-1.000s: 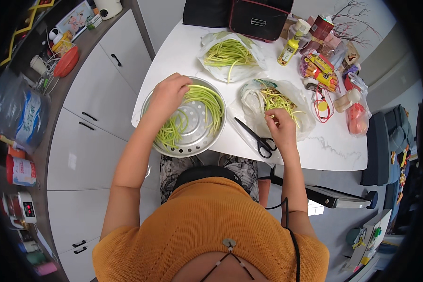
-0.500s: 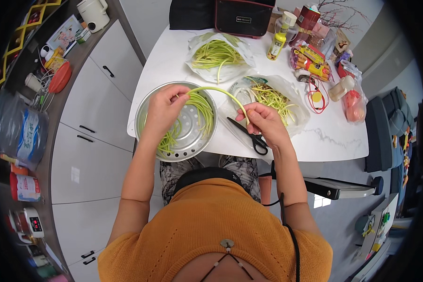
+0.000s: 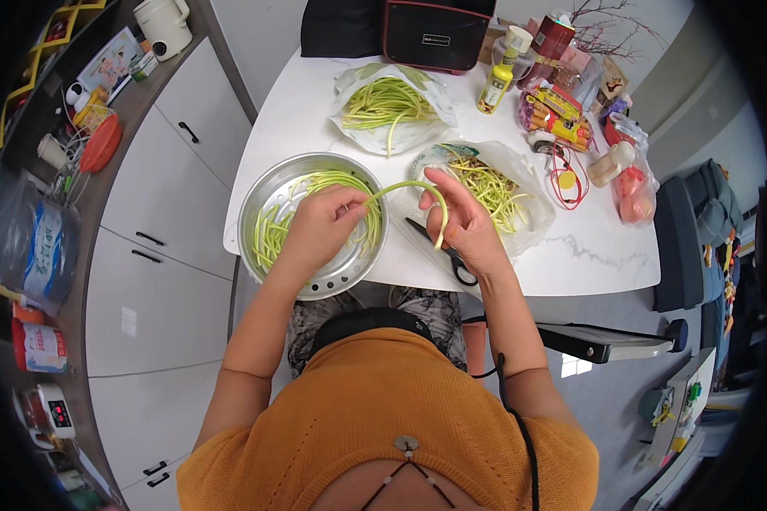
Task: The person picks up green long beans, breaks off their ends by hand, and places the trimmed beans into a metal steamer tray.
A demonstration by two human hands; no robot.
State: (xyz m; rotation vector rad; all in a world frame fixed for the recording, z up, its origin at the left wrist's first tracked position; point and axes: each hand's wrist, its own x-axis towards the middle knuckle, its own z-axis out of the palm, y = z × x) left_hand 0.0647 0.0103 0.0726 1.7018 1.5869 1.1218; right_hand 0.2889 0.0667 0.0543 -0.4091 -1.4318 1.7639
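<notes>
Together, your hands bend one long green stem (image 3: 409, 189) into an arch.
Your left hand (image 3: 322, 226) pinches one end over the metal basin (image 3: 268, 192); your right hand (image 3: 462, 223) is closed on the other end above the scissors (image 3: 443, 249) on the tabletop (image 3: 571, 247).

green stalk (image 3: 405, 186) | silver basin (image 3: 268, 192) | white table (image 3: 298, 128) | black scissors (image 3: 448, 251) | orange top (image 3: 383, 426)
</notes>
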